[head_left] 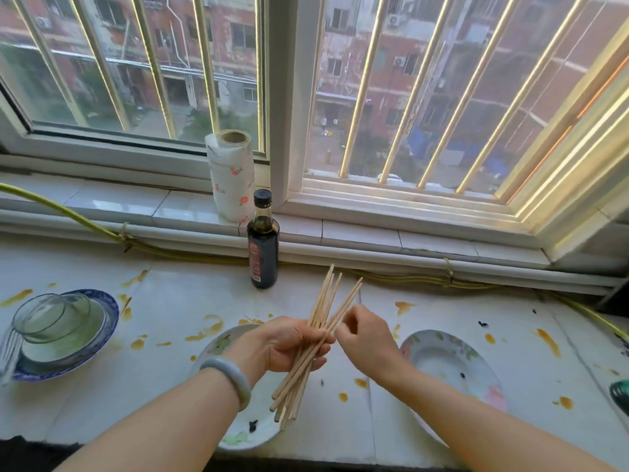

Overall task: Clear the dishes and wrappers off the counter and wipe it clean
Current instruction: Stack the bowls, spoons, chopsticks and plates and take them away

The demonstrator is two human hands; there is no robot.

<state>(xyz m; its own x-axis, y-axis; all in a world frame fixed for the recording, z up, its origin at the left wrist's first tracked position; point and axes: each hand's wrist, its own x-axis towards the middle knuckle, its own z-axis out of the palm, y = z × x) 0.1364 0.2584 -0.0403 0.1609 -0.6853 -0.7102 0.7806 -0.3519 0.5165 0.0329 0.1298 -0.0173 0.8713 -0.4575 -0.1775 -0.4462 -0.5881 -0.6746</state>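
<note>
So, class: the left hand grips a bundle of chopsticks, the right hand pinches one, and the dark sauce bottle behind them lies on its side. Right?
No: the head view shows the dark sauce bottle standing upright. The rest holds: the left hand grips the bundle of chopsticks and the right hand pinches one.

The person's left hand [289, 345] and right hand [367, 338] are bare, and so are both forearms from the fingers back to the picture's edge. One thing is worn: a thick, smooth bangle [228, 373] round the left wrist, behind the heel of the hand and well back from the fingers. It is pale grey-white and milky, rounded in section, with a soft sheen along its outer curve. It fits close round the wrist. The fingernails are too small to make out.
</note>
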